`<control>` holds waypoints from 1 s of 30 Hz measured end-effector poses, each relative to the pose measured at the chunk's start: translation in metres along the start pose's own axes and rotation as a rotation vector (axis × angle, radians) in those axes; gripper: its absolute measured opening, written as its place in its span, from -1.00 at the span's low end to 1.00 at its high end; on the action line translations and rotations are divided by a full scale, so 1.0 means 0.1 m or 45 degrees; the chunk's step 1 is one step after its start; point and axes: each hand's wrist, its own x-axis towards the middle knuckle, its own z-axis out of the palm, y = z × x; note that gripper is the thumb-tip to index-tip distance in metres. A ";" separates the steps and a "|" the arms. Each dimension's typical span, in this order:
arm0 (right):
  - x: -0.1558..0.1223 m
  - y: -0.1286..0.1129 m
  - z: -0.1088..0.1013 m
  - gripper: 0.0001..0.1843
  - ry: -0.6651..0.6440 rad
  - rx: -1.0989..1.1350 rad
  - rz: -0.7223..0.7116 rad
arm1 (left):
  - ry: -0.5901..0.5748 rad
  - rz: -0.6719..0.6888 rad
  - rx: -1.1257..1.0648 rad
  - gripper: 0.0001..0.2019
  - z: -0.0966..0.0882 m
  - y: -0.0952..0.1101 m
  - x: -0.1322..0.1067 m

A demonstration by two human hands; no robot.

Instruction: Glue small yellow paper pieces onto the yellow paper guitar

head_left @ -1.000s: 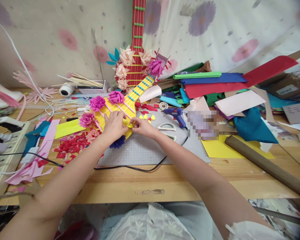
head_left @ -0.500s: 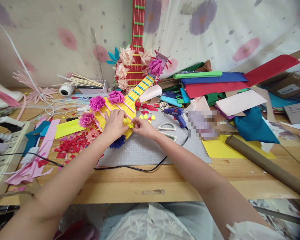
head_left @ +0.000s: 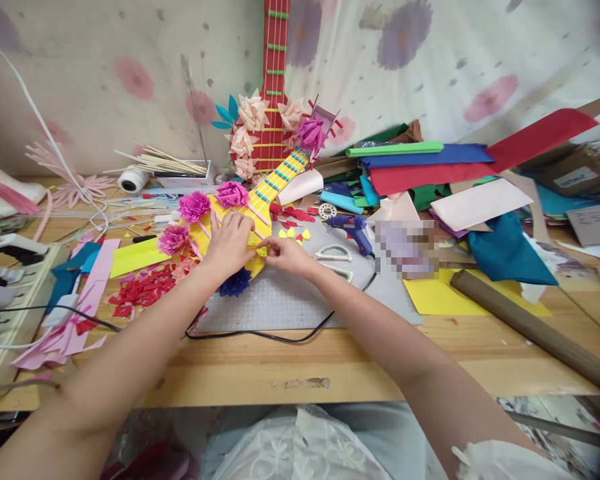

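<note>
A yellow paper guitar (head_left: 279, 179) lies slanted on the grey cutting mat, trimmed with magenta paper flowers (head_left: 195, 207) and a dark blue paper flower (head_left: 235, 283). Over its body is my left hand (head_left: 230, 244), with thumb and forefinger closed round a small yellow paper flower (head_left: 253, 239), largely hidden by the fingers. From the right, my right hand (head_left: 289, 256) pinches a small yellow paper petal (head_left: 261, 251) against that flower. A few loose yellow petals (head_left: 291, 233) rest on the mat, just beyond my right hand.
A blue glue gun (head_left: 353, 230) lies right of my hands, its black cord (head_left: 280, 338) crossing the cutting mat (head_left: 300, 307). Behind stands a red paper guitar (head_left: 274, 87). Red paper scraps (head_left: 143, 290), stacked coloured sheets (head_left: 430, 173) and a brown roll (head_left: 530, 330) surround the mat.
My right hand has shifted slightly left, bringing its fingertips and the yellow petal closer to my left hand. My left hand has barely moved.
</note>
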 end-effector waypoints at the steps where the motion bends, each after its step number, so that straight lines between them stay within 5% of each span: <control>1: 0.00 0.00 0.01 -0.78 0.015 0.001 0.005 | 0.011 -0.004 0.015 -0.68 -0.01 0.00 0.00; 30: -0.05 -0.06 0.03 -0.80 0.072 -0.140 0.082 | 0.001 -0.131 -0.226 -0.77 -0.12 -0.11 -0.07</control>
